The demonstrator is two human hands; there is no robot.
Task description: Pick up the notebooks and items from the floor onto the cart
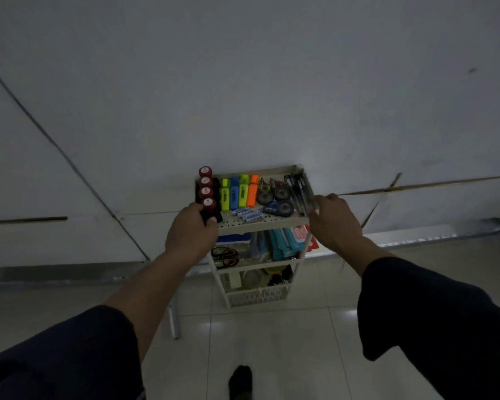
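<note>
A cream three-tier cart (272, 223) stands against the grey wall. Its top shelf holds a row of red-capped stamps (205, 187), several coloured highlighters (238, 193), correction tape rollers (274, 194), small white tubes (247, 213) and black pens (298, 192). My left hand (189, 233) grips the top shelf's front left corner, by the nearest stamp. My right hand (334, 220) grips the front right corner beside the pens. Blue notebooks or packs (283, 243) stand upright on the middle shelf, next to scissors (224, 256).
The bottom shelf carries tape rolls (253, 277) and dark clips above a lattice basket wall (257, 297). A red-and-white item (313, 245) lies on the floor behind the cart's right side. A white bar (175, 321) leans at left. My dark-socked foot (240, 382) is on the tiles.
</note>
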